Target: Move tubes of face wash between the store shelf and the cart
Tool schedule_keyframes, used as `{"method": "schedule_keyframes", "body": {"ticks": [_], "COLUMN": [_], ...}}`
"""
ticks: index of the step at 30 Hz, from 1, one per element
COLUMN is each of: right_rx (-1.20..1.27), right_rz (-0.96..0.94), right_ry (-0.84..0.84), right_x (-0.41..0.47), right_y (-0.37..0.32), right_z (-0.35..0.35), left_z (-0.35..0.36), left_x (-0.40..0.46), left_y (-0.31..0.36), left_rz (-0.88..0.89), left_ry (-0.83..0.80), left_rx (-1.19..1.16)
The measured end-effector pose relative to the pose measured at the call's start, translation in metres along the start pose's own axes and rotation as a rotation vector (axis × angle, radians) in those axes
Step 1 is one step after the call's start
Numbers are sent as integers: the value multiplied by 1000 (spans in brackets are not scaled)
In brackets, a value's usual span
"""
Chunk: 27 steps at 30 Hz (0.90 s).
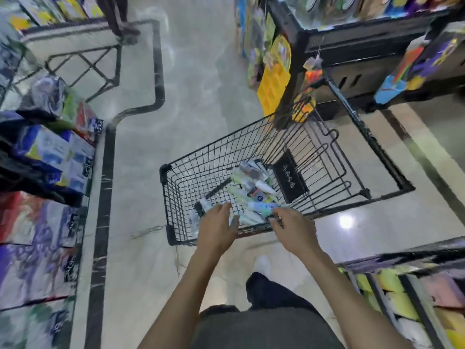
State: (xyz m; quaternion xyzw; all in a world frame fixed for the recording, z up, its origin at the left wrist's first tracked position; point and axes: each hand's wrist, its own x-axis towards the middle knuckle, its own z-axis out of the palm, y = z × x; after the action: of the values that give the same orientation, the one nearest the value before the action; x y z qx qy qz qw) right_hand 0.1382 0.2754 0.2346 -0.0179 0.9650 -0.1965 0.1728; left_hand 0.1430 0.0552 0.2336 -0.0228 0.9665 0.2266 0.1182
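A black wire shopping cart (176, 177) stands in the aisle in front of me. Several tubes of face wash (251, 187), white, pale green and blue, lie in a heap on its floor. My left hand (219, 227) reaches over the cart's near rim with fingers spread and nothing in it. My right hand (292, 227) hovers at the near rim beside a blue and green tube (261, 207); its fingers curl down and I cannot tell whether they touch the tube. The picture is blurred by motion.
Store shelves (50, 157) with coloured packs line the left. A black shelf unit (352, 46) with hanging goods stands at the upper right, another shelf (402, 298) at the lower right. A person's legs (118, 18) stand far up the aisle.
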Motion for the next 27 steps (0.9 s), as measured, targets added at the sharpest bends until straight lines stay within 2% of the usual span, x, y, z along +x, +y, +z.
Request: {"method": "schedule_keyframes", "body": {"ticks": [6,11,15,21,27], "right_rx": [69,138,216,347,261], "right_rz": [-13,47,150,404,351], "right_ry": [-126,-198,-264,-263,-346], "right_x": [107,185,244,319,375], "right_y": [7,6,13,37,74], "right_z": [-4,16,58,140,219], "left_z": [15,39,64,122,203], "left_x": [56,103,157,254,322], "left_y": [-7,-34,-62,-101,-132], "left_rz": [-126,-199,-233,-241,-191], "left_ry": [-115,-203,-257,-355,-491], "left_rx": [23,-39,-90,-92,46]}}
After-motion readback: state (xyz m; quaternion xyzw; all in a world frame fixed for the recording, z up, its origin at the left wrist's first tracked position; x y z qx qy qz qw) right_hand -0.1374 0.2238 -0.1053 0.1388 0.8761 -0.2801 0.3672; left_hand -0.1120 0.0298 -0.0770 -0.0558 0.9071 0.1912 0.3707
